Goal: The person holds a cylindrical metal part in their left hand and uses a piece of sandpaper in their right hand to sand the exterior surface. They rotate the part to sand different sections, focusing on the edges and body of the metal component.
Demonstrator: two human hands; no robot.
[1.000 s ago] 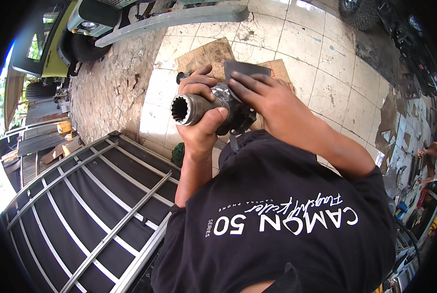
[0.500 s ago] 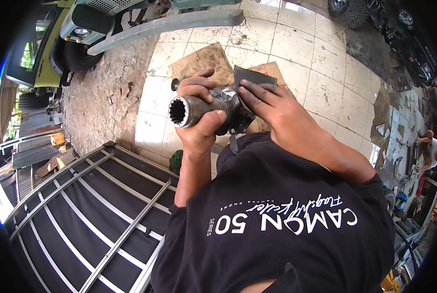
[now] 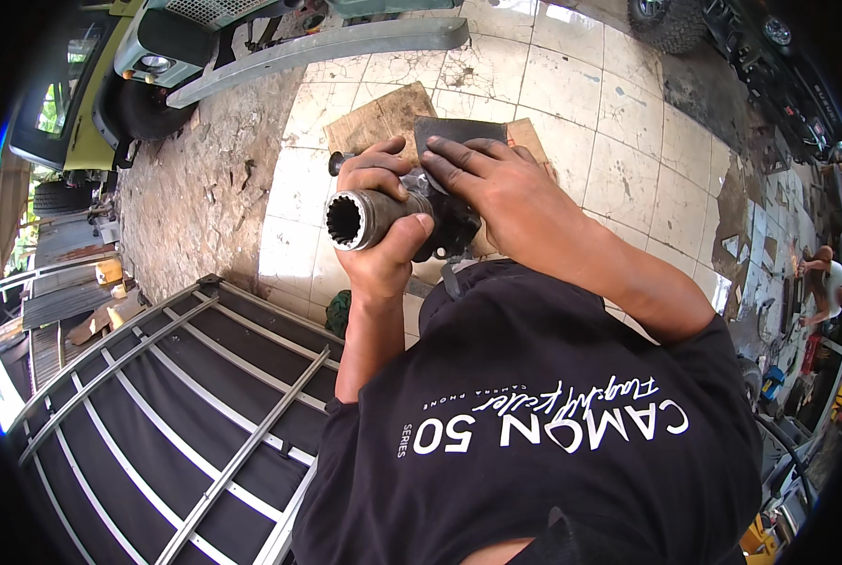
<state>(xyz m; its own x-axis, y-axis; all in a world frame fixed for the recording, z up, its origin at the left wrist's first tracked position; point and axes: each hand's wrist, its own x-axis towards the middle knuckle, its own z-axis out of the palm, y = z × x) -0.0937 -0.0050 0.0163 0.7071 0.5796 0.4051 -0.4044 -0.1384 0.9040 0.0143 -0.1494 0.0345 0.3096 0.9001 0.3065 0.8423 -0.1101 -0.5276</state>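
A greasy driveshaft slip yoke [image 3: 388, 211] is held up in front of my body, its round, internally splined end facing left. My left hand [image 3: 380, 266] is closed around the tube, thumb on the near side and fingers over the far side. A dark grey sheet that looks like sandpaper [image 3: 459, 130] lies over the far side of the yoke's wider, blackened end. On that sheet, my right hand [image 3: 510, 188] presses with its fingers close together, blackened at the tips. The thumb of this hand and the sheet's underside are hidden.
Flattened cardboard [image 3: 388, 118] lies on cracked white floor tiles [image 3: 562, 80] beyond my hands. A black panel with a metal frame [image 3: 186, 395] stands at the lower left. Beyond are a vehicle bumper [image 3: 327, 56] and a tyre [image 3: 666, 24]. Another person [image 3: 828, 282] is at the far right.
My right hand and the sandpaper have slid left across the yoke, toward my left hand. The left hand's grip on the yoke stays nearly the same.
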